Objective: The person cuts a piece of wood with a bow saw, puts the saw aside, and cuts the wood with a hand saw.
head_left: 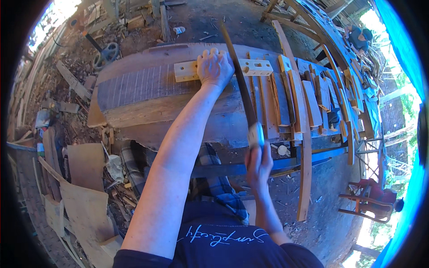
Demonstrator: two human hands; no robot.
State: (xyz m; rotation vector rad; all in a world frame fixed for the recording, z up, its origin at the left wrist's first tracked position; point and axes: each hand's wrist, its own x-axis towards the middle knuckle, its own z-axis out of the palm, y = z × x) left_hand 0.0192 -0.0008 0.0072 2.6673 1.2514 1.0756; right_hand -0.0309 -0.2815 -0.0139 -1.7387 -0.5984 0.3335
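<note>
My left hand [215, 67] is closed over the middle of a pale wooden bar [255, 67] with holes and slots cut in it. The bar lies across a thick wooden slab [156, 117] on the bench, its two ends showing either side of my fist. In my right hand [259, 163], nearer my body, is the pale handle of what looks like a handsaw [241, 85]. Its long dark blade points away from me and crosses the bar just right of my left hand. The teeth cannot be made out, and my left hand hides part of the bar.
Several wooden strips [313, 105] lie to the right, and one long strip [304, 178] juts past the bench's near edge. Sheets of board [85, 196] and scraps are at the left. A red chair [368, 198] stands at right; a person [358, 39] is at far right.
</note>
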